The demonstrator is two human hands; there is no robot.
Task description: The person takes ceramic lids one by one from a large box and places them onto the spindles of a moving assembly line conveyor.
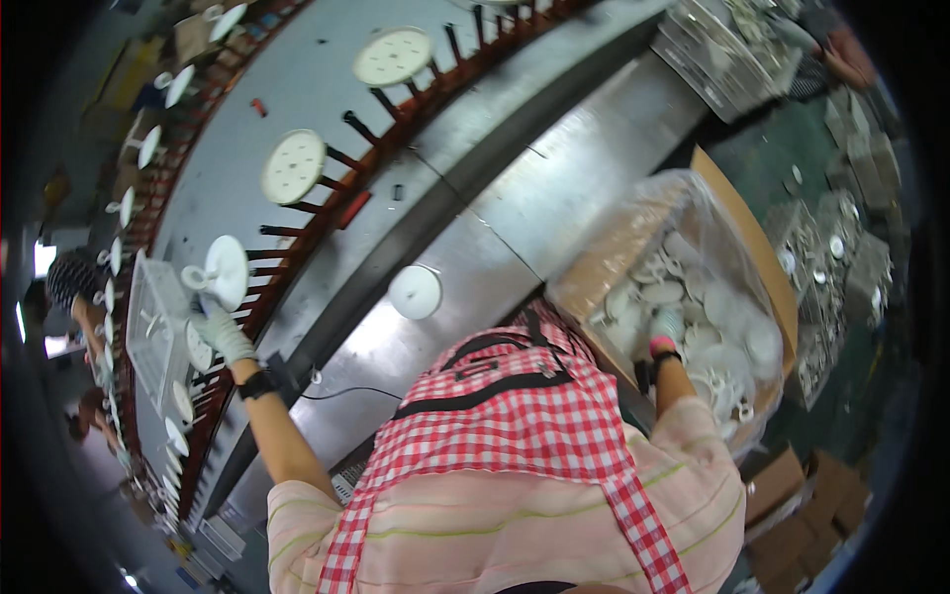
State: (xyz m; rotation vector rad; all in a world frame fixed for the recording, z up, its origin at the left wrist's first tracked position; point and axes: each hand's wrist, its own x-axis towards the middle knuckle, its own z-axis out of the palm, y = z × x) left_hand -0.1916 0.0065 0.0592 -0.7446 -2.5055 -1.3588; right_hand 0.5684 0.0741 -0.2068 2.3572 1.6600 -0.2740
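Note:
My left hand [226,335], in a pale glove, reaches to the rack at the left. Its fingers are closed at the lower part of a white disc with a ring on its back [231,271]. Just below the hand, a dotted white disc [199,346] sits at the rack [282,233], which has a row of dark pegs. My right hand [667,323], gloved with a pink band at the wrist, is down inside a plastic-lined cardboard box [754,233] among white discs and ringed parts [661,291]. Its fingertips are hidden among those pieces.
One loose white disc [416,292] lies on the metal bench [445,342]. Dotted discs [294,166] stand farther along the rack. A clear plastic bin [158,337] is beyond my left hand. Other people's arms [847,61] show at the far right and far left.

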